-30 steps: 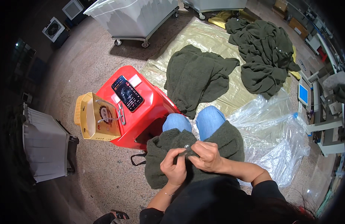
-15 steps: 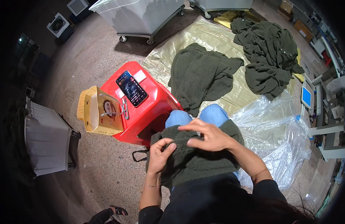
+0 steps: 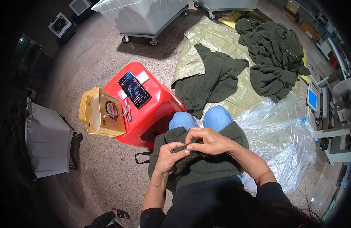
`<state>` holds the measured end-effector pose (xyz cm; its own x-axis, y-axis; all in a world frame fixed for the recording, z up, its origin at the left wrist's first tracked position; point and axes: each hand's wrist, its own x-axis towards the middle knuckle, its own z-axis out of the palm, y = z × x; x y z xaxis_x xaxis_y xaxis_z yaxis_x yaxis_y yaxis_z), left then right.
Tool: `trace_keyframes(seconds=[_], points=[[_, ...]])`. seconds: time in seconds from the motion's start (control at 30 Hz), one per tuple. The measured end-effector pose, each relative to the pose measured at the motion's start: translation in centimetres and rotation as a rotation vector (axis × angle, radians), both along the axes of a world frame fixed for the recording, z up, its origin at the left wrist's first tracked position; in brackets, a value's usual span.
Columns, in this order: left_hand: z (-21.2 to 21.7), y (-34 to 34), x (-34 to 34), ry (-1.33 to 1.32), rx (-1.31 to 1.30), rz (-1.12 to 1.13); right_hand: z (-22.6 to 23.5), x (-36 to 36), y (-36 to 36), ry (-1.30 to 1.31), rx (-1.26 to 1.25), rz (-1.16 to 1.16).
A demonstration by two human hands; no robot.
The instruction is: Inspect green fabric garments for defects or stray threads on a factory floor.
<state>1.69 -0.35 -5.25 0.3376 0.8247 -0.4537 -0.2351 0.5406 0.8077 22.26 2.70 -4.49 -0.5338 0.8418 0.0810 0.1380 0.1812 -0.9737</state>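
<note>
Across my lap lies a dark green fleece garment [image 3: 211,167], bunched over my knees in blue jeans. My left hand [image 3: 168,157] pinches a fold of its fabric between thumb and fingers. Close against it, my right hand [image 3: 209,141] is closed with thumb and index finger at the same fold, and the two thumb tips nearly touch. Any small thing between the fingertips is too small to make out.
Left of my knees, a red plastic stool [image 3: 156,95] bears a phone [image 3: 134,90], small metal thread snips [image 3: 128,110] and a yellow box [image 3: 107,114]. Ahead, green garments [image 3: 274,53] lie on a yellowish plastic sheet [image 3: 194,34]. Clear plastic [image 3: 282,133] spreads right; grey wheeled bins [image 3: 145,19] stand beyond.
My right hand has come down and left, closing its fingers beside my left hand. The plastic sheet's left edge has flipped over part of the nearer garment on the floor.
</note>
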Motion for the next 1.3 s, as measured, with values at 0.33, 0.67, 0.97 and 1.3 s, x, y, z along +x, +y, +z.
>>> trace_keyframes(seconds=[0.33, 0.67, 0.97, 1.3], points=[[-1.9, 0.1, 0.2, -0.114, 0.097, 0.044, -1.4, -0.2, -0.1, 0.026, -0.244, -0.155], [-3.0, 0.4, -0.7, -0.263, -0.068, 0.098, -2.1, 0.2, 0.2, 0.137, -0.311, -0.073], [-2.3, 0.2, -0.5, -0.243, -0.069, 0.143, -1.8, 1.1, 0.7, 0.119, -0.465, 0.061], [-2.1, -0.2, 0.6, -0.051, -0.055, 0.083, -2.1, 0.4, 0.2, 0.1, -0.389, -0.047]])
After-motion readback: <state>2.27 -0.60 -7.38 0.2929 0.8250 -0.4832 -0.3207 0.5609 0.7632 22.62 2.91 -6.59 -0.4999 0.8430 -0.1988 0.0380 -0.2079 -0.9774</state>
